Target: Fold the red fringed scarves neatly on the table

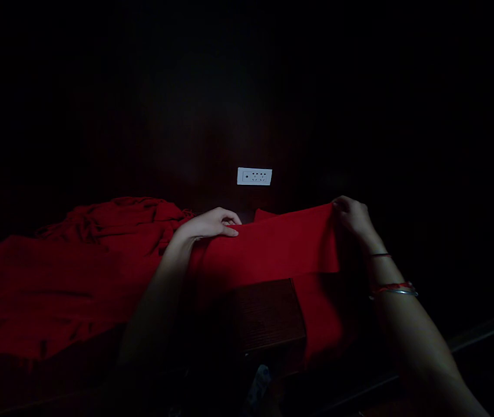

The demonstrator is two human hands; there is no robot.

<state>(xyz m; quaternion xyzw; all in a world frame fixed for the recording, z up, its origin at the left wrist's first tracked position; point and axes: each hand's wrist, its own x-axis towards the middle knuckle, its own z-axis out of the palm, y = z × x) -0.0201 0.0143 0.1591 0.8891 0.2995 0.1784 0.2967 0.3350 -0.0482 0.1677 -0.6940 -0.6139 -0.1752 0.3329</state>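
A piece of red cloth (281, 246) is stretched between my two hands, its upper edge running up slightly to the right. My left hand (214, 223) pinches that edge at the left, thumb in front and fingers behind. At the upper right corner, my right hand (353, 214) grips the same cloth; its fingertips are partly hidden in shadow. Bands and a metal bangle (396, 291) circle my right wrist and forearm. Below the held part, more red cloth hangs or lies beside a dark wooden surface (268, 315).
A crumpled heap of red fabric (64, 278) spreads over the left side. On the dark wall behind is a white power socket (254, 176). A pale, patterned object (260, 382) shows dimly at the bottom. Most of the surroundings are too dark to make out.
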